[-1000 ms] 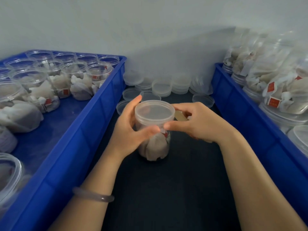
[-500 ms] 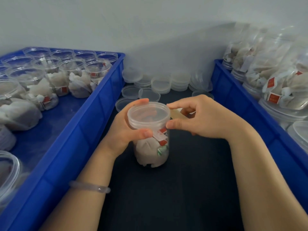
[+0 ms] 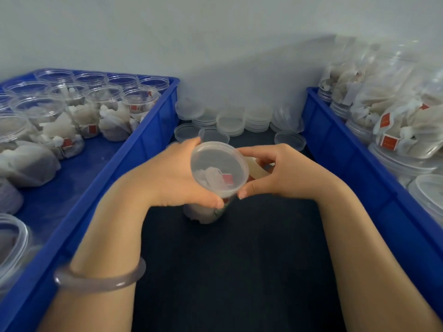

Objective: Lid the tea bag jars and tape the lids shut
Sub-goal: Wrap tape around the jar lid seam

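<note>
Since half a second ago: jar tips toward the camera, so the lid top now faces up at the lens; both hands sit lower and closer.

Left hand (image 3: 172, 178): wraps the jar (image 3: 206, 214) just under the lid (image 3: 218, 168), thumb at the near rim, fingers round the far side. A firm grasp. A bracelet (image 3: 100, 281) sits on that forearm.

Right hand (image 3: 285, 178): fingers curled, thumb tip at the lid's right rim, forefinger at the far rim. It pinches a pale strip of tape (image 3: 256, 170) that runs from the rim back under the palm. How much tape already sticks, cannot tell.

Jar position: mid-desk (image 3: 227, 271), between the two crates, base low over the dark surface; whether it touches is unclear.

Handling, judged:
- Thin clear plastic with tea bags inside, so light; walls probably flex if squeezed hard.
- Smooth sides, likely slippery. Best hold is at the neck under the lid, where the rim gives a ledge, as the left hand has it.
- Lid is thin; press tape along its edge, not on the centre.

Surroundings: spare lids (image 3: 230, 121) are stacked along the far edge of the desk. Left crate (image 3: 153, 130) holds open jars (image 3: 107, 101) of tea bags. Right crate (image 3: 335, 144) holds lidded jars (image 3: 395, 130), piled on their sides.
</note>
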Demonstrator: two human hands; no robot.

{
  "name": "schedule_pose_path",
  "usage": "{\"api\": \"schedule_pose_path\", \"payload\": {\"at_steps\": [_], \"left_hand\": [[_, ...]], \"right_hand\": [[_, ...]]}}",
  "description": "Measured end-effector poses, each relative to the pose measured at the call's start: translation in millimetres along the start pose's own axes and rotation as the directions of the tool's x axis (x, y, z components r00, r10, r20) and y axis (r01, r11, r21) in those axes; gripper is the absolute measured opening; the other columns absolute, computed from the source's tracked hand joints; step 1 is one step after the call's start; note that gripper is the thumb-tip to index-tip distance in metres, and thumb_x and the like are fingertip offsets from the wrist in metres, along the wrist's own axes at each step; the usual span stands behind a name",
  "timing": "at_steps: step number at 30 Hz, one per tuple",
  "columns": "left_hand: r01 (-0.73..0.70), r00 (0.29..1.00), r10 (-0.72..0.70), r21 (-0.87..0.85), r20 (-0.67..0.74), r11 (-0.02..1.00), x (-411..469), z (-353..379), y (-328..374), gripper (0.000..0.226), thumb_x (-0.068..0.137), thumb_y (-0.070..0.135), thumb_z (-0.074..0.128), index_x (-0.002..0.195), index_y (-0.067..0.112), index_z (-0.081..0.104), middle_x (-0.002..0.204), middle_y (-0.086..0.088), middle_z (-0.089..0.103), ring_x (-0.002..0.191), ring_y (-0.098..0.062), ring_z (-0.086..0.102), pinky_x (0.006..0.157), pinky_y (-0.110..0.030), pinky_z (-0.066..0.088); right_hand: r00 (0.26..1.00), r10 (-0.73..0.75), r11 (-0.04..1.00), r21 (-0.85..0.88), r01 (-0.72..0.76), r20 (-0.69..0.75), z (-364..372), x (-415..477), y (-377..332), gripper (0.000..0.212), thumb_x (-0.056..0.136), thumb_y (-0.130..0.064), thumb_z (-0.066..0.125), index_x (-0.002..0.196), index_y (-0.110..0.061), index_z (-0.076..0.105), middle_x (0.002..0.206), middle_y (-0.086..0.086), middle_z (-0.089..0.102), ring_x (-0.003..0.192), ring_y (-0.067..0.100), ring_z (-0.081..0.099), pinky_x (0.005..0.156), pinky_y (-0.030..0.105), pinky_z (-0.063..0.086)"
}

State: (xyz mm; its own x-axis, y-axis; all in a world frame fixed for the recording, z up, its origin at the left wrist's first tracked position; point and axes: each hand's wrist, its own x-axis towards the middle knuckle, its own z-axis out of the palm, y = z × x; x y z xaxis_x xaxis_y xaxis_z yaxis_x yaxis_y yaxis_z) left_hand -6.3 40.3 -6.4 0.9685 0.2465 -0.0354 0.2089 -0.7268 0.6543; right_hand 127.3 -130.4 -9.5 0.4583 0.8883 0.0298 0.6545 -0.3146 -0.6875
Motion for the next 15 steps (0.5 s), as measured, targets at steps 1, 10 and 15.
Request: {"api": "schedule_pose_path", "payload": {"at_steps": [1, 10, 15], "left_hand": [[0.030, 0.999, -0.028, 0.079, -0.021, 0.996, -0.4, -3.2, 6.0, 0.126, 0.037, 0.055, 0.082, 0.145, 0.041, 0.017, 0.134, 0.026, 0.031, 0.116, 0.001, 0.038, 0.085, -0.018, 0.037], [0.102, 0.983, -0.159, 0.435, 0.097, 0.894, 25.2, 1.5, 45.7, 0.102, 0.049, 0.069, 0.077, 0.133, 0.041, 0.029, 0.109, 0.005, 0.029, 0.108, -0.021, 0.038, 0.074, -0.036, 0.039], [0.083, 0.986, -0.137, 0.443, 0.091, 0.892, 30.0, 3.5, 43.1, 0.077, 0.057, 0.059, 0.081, 0.116, 0.040, 0.035, 0.106, 0.005, 0.033, 0.102, -0.021, 0.039, 0.069, -0.036, 0.039]], "right_hand": [[1.000, -0.003, 1.000, -0.013, 0.003, -0.013, 2.6, 1.4, -2.7, 0.060, 0.049, -0.069, 0.072, 0.105, -0.072, 0.050, 0.113, 0.002, 0.067, 0.101, 0.026, 0.060, 0.088, 0.046, 0.052], [0.994, 0.102, 0.992, -0.064, -0.104, -0.042, 10.6, 4.3, -13.6, 0.056, 0.069, -0.042, 0.073, 0.123, -0.047, 0.056, 0.080, -0.020, 0.056, 0.071, -0.004, 0.055, 0.064, 0.024, 0.046], [0.992, 0.092, 0.985, -0.151, -0.079, 0.081, 7.4, -0.4, -18.0, 0.058, 0.070, -0.027, 0.078, 0.122, -0.040, 0.054, 0.100, -0.005, 0.063, 0.089, 0.015, 0.060, 0.081, 0.043, 0.053]]}}
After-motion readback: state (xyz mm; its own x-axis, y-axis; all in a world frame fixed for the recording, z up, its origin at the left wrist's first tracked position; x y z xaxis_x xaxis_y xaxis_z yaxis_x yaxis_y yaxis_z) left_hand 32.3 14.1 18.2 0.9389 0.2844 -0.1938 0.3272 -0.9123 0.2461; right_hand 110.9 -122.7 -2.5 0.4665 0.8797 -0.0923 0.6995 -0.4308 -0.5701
